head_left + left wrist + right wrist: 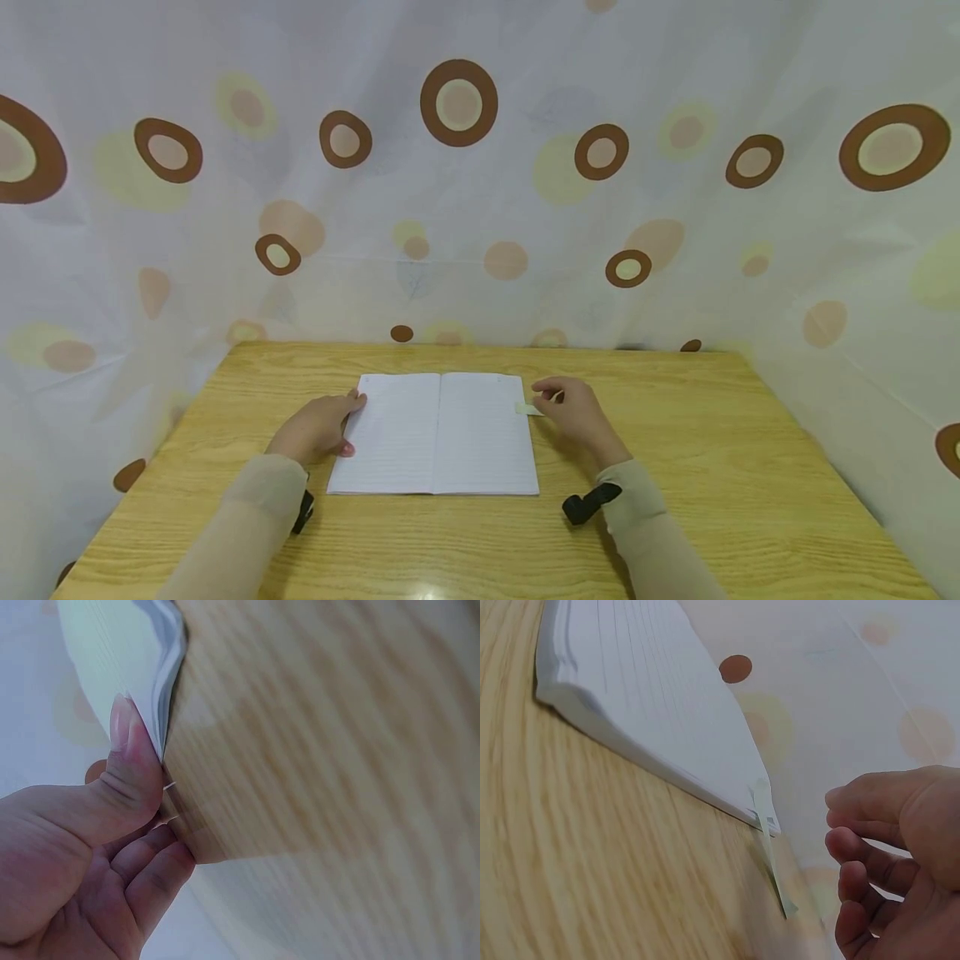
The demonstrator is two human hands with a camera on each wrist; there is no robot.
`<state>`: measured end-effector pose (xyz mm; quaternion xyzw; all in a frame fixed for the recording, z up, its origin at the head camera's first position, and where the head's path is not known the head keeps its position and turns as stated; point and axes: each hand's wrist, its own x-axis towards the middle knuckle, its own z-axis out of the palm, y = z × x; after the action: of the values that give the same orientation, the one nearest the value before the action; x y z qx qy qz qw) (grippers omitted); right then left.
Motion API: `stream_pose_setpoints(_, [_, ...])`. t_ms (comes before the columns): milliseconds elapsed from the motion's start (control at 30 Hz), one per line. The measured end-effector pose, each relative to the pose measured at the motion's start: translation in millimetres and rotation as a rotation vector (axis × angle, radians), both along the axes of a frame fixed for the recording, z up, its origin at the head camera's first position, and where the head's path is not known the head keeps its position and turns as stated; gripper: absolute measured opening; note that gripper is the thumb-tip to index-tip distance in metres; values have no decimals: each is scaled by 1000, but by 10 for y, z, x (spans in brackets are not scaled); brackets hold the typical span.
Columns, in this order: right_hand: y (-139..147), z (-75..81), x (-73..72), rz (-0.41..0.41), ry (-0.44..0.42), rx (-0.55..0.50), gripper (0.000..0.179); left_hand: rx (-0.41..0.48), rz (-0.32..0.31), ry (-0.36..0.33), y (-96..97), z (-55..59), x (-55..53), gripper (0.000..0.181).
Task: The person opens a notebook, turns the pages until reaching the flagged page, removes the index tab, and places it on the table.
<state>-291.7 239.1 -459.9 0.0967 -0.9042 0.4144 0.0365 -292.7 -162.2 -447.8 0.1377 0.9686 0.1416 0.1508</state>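
An open lined notebook (393, 437) lies flat on the wooden table, its white pages spread. At its left edge, my left hand (318, 425) holds the notebook. The left wrist view shows the thumb (131, 761) on the page margin and the other fingers bent below it. A narrow pale green paper strip (769, 847) is attached at the right page's edge and sticks out past it. Beside that strip is my right hand (573, 412), fingers loosely bent. In the right wrist view, a gap separates those fingertips from the strip.
The wooden table (712, 467) extends around the notebook. A white curtain (495, 208) with brown and pale circles hangs behind the table and along both sides. A black wrist device (591, 503) sits on my right sleeve; part of another (302, 512) shows at the left.
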Motion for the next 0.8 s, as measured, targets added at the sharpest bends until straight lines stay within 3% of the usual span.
stream_pose_setpoints(800, [171,-113,-34,-90,-33,76,24,-10,1,5,5,35,40,88])
